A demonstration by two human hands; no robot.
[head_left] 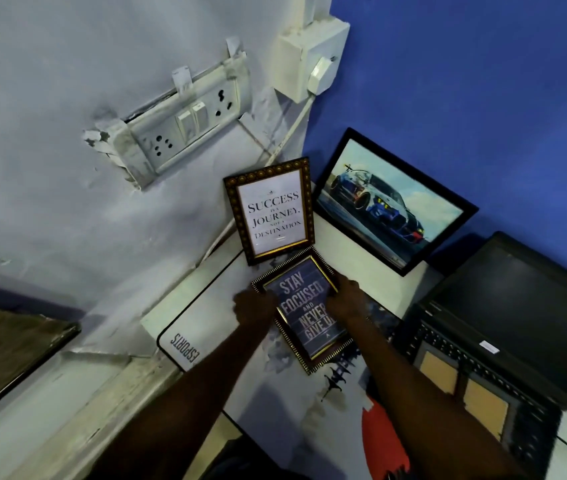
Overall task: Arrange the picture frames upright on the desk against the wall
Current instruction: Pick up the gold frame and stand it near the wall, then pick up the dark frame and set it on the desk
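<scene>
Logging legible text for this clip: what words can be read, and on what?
"SUCCESS IS A JOURNEY, NOT A DESTINATION": upright gold-trimmed frame.
"STAY FOCUSED AND NEVER GIVE UP": frame held in both hands.
"ESPORTS": desk mat.
Laptop sticker: too small to read.

Corner is occupied — quote frame (272, 212) and car frame (388, 202) lean upright there. Laptop (503, 327) blocks the right side. Open passage remains along the mat (206, 306) (left, by the grey wall (67, 220)).

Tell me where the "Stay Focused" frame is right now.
The Stay Focused frame is held between left hand and right hand, just below the upright Success frame.
</scene>
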